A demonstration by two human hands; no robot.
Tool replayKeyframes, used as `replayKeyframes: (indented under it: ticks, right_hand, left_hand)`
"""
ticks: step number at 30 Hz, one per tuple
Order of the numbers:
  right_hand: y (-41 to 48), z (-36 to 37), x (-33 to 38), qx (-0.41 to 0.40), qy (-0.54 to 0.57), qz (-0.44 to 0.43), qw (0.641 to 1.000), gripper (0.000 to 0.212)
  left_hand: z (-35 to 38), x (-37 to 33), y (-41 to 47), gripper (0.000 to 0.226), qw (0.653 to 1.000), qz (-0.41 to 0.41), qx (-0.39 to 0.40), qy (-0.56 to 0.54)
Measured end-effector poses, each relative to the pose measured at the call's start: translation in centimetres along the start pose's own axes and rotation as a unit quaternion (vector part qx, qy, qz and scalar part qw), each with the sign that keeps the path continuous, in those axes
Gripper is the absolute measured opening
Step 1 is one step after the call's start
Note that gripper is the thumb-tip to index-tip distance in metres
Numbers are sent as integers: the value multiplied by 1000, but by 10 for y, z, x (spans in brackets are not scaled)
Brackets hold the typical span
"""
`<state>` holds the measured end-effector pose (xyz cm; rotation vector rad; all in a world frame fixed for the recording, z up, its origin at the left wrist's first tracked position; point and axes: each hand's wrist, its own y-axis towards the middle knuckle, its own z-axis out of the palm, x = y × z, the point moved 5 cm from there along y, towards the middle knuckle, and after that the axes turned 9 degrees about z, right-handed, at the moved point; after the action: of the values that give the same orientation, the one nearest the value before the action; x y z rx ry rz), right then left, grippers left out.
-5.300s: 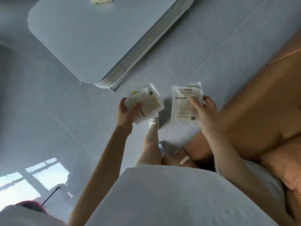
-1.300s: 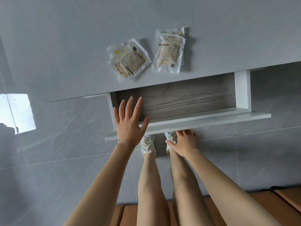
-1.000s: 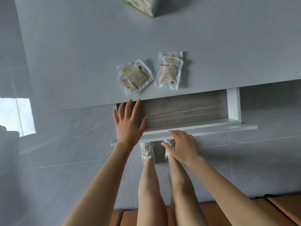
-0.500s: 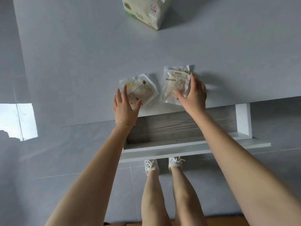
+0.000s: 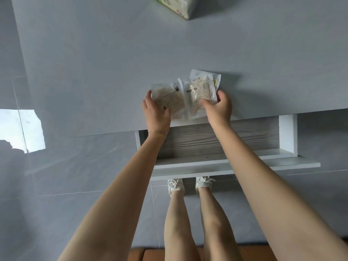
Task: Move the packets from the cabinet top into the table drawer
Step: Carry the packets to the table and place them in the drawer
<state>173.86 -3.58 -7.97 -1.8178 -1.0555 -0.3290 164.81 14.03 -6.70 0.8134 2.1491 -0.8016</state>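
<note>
Two clear packets with pale printed labels are side by side at the near edge of the grey table top (image 5: 113, 72). My left hand (image 5: 157, 112) grips the left packet (image 5: 169, 99) with the thumb across its face. My right hand (image 5: 218, 108) holds the right packet (image 5: 201, 89) at its lower corner, and that packet is tilted up off the surface. Directly below both hands the table drawer (image 5: 216, 144) stands pulled out, its wood-grain bottom bare and its white front panel nearest me.
A soft pack with green print (image 5: 175, 6) lies at the far edge of the table top. My legs and white shoes (image 5: 190, 183) stand under the drawer front. A bright window reflection (image 5: 20, 129) sits on the grey floor tiles at left.
Both hands went from resting flat on the packets to gripping them. The packets have been drawn closer together and toward the table edge, the right one lifted.
</note>
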Motion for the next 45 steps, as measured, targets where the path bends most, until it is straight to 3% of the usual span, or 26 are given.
replayKeyframes:
  ticks: [2,5,8,12,15,17,20,22,27,32,34,38,40,45]
  right_hand:
    - [-13,-4,-2,20,26,19,999,10]
    - [-35,-18,-16,61,77,64,993,16]
    - [-51,-33,-51,128,103,132,978,12]
    - [-63,-46,-106,244,69,247,935,14]
    - [-61,-37,-143,268,-23,280,922,12]
    - [-51,-24,-156,228,-50,269,934,19]
    - [-31,4,-158,199,-60,247,946,60]
    - [-16,24,-162,191,-64,239,950,75]
    - [5,49,-177,119,-89,219,964,37]
    - [8,47,-189,55,-94,194,975,29]
    - [4,43,-184,30,-128,168,977,33]
    - [-21,29,-156,38,-210,101,972,65]
    - [-47,14,-125,49,-255,35,965,65]
    - [-125,-46,-26,80,-434,-156,884,63]
  left_hand:
    - [0,1,-8,56,998,-44,0,-51]
    - [-6,6,-29,32,984,-102,15,-148]
    - [-12,19,-63,29,952,-165,78,-247]
    - [-8,57,-106,31,937,-218,196,-189]
    - [-5,97,-109,35,929,-283,187,-148]
    - [-2,119,-101,46,928,-310,160,-129]
    - [8,143,-84,50,930,-325,121,-124]
    - [18,157,-73,48,930,-325,112,-129]
    - [45,178,-60,31,939,-311,99,-112]
    - [46,183,-59,45,953,-296,40,-53]
    - [42,176,-58,49,966,-253,49,-6]
    - [17,141,-72,66,984,-159,74,40]
    - [-1,112,-85,62,986,-108,104,75]
    - [-71,13,-134,54,957,72,155,235]
